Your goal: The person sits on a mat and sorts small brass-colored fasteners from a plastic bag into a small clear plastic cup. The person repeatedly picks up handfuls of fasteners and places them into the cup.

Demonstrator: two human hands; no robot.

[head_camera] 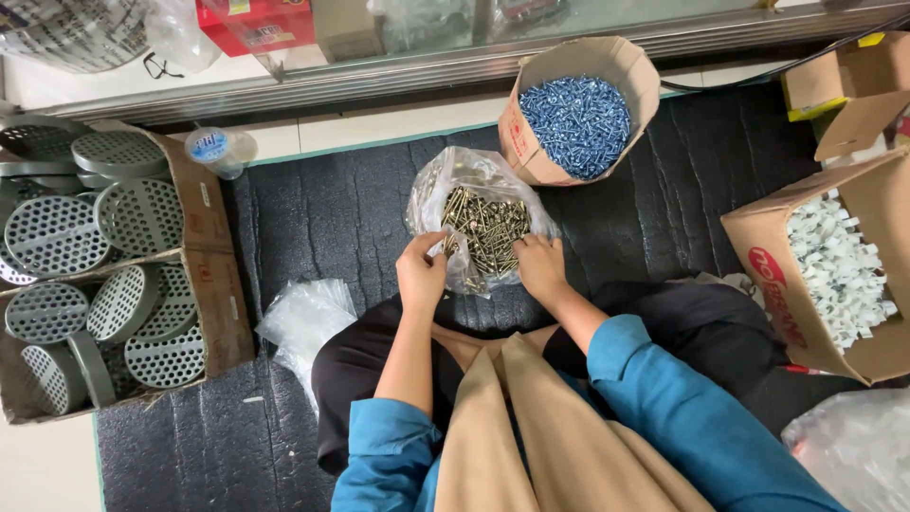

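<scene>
A clear plastic bag [471, 178] lies open on the dark foam mat [332, 218], filled with brass-coloured screws [485, 228]. My left hand [420, 270] pinches the bag's near left edge, a few screws at its fingertips. My right hand [541, 265] rests on the bag's near right edge, fingers curled against the plastic. Both forearms come up from blue sleeves over a tan apron.
A round cardboard box of blue-silver screws [578, 123] stands behind the bag. A box of white plastic clips [834, 270] sits at right. Cartons of grey perforated round covers [104, 275] fill the left. Empty plastic bags [303, 318] lie by my knee; a small bottle [216, 150] lies farther back.
</scene>
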